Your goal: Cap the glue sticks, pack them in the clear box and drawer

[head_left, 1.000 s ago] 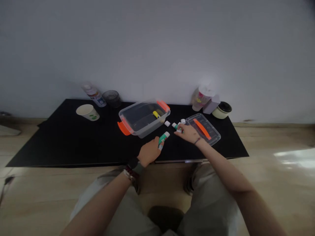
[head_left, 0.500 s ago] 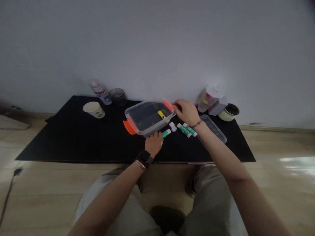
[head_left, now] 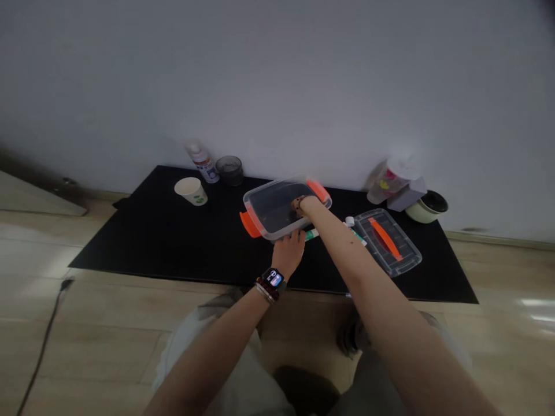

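A clear plastic box (head_left: 273, 235) with orange latches stands near the middle of the black table. My left hand (head_left: 288, 253) presses its bent fingers against the near wall of the box; the thumb is hidden. A green and white glue stick (head_left: 311, 234) pokes out beside those fingers. Deep inside the box is my right hand (head_left: 299, 204), fingers curled downward. What they hold, if anything, is hidden, and no yellow stick shows. My right forearm covers most of the other green glue sticks (head_left: 359, 237). A white cap (head_left: 349, 221) lies just past it.
A clear lid (head_left: 405, 268) with an orange handle lies at right. Behind it are a clear pitcher (head_left: 385, 184), a pale box (head_left: 406, 195) and a lidded pot (head_left: 421, 214). At left stand a paper cup (head_left: 193, 192), a spray can (head_left: 203, 164) and a dark glass bowl (head_left: 230, 171).
My right hand has moved from the box's right end down into it, where the yellow stick lay. My left hand stays at the near wall. The view has shifted left, and the lid's orange handle shows.
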{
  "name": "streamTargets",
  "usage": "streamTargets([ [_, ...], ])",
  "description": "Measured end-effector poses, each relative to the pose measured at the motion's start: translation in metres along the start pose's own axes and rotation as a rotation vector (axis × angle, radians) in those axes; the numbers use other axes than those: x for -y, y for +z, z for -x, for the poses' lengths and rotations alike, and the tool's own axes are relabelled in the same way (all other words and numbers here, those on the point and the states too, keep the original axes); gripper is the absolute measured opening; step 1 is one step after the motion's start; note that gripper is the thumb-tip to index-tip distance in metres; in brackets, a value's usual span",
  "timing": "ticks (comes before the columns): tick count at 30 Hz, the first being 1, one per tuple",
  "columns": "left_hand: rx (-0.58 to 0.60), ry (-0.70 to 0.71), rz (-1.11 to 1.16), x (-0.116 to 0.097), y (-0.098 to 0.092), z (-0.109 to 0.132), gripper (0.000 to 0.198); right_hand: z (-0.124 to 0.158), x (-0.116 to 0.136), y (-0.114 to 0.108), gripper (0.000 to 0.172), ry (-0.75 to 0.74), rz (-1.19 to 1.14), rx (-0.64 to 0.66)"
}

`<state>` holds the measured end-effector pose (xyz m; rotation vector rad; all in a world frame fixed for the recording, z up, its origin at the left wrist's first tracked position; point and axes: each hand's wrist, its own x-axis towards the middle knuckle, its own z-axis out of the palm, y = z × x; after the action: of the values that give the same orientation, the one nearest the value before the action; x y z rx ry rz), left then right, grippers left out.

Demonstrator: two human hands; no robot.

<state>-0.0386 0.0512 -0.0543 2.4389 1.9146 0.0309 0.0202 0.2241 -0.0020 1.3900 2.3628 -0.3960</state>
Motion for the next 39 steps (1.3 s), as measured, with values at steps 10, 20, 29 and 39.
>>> streamTargets([
  [10,-0.059,-0.099,0.725,-0.003,-0.016,0.011,0.03,0.095,-0.034,-0.019,0.067,-0.323,-0.346,-0.565],
  [20,0.537,-0.168,1.779,-0.033,-0.009,0.046,0.061,0.199,-0.042,0.113,0.034,-0.082,-1.116,-0.451],
  [29,0.589,-0.043,1.742,-0.045,-0.021,0.066,0.061,0.218,-0.027,0.12,0.022,-0.121,-1.254,-0.466],
  [39,0.921,-0.025,1.951,-0.043,-0.064,0.076,0.049,0.24,-0.044,0.098,0.022,-0.175,-1.394,-0.548],
])
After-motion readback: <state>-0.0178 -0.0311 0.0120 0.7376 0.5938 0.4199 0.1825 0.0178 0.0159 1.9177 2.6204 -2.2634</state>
